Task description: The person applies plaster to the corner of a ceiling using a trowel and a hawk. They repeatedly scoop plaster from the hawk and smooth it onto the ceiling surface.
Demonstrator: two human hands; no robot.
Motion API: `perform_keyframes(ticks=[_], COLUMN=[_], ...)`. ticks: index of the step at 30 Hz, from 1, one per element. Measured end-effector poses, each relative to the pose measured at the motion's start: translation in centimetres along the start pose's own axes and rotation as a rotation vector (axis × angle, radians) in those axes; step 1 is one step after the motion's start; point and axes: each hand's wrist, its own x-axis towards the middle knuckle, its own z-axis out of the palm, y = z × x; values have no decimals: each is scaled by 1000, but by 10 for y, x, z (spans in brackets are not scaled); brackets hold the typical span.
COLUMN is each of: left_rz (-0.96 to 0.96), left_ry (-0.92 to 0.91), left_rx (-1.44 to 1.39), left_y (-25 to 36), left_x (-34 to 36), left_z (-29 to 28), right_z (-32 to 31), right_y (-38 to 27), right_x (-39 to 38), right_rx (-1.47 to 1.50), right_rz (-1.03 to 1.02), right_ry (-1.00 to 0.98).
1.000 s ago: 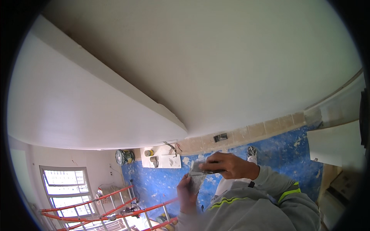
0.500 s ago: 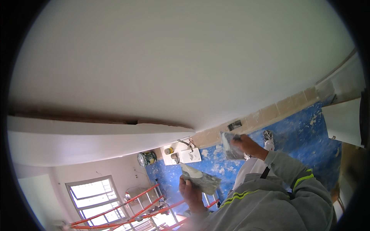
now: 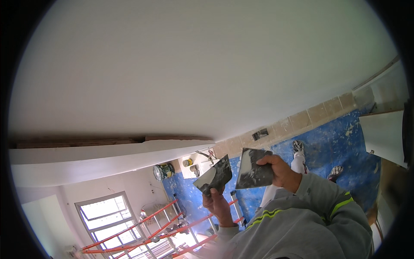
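Observation:
My left hand [image 3: 219, 208] is closed on the lower edge of a plastering blade [image 3: 221, 173], thumb on its face. The blade is flat, dark grey and tilted, with a smooth pale patch of what looks like putty along its left part. My right hand [image 3: 282, 173] grips a second, squarish plastering blade [image 3: 252, 176] by its right side. Dark and pale smears mark that blade's face. The two blades stand side by side with a small gap between them. A broad smooth white wall [image 3: 207, 77] rises in front of both hands.
Blue floor covering [image 3: 319, 159] with white splatters lies below, beside a tiled strip [image 3: 297, 123]. A paint bucket [image 3: 164, 172] and a yellow can [image 3: 187, 162] stand left of centre. An orange-railed ladder [image 3: 159, 235] is at lower left, near a window [image 3: 108, 216]. A white panel [image 3: 384, 134] stands right.
The left blade has swung round, its right end rising. The right blade has turned to face me more squarely and shifted slightly down-left. The blades are closer together; a second shoe now shows.

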Motion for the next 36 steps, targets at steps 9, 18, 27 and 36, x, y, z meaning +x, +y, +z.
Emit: perform_keyframes(ticks=[9, 18, 27, 36], left_rz=[571, 65, 34, 37], left_ry=[-451, -468, -459, -392], left_rx=[889, 881, 739, 805], left_y=[44, -26, -49, -49], left_x=[17, -24, -30, -31], left_z=[1, -40, -31, -38], right_z=[35, 133, 195, 207], right_y=[25, 14, 41, 50], right_x=[-9, -21, 12, 18], right_rx=[-499, -1405, -1614, -1578], right_rz=[-123, -1047, -1638, -1721], right_ry=[-180, -308, -200, -107])
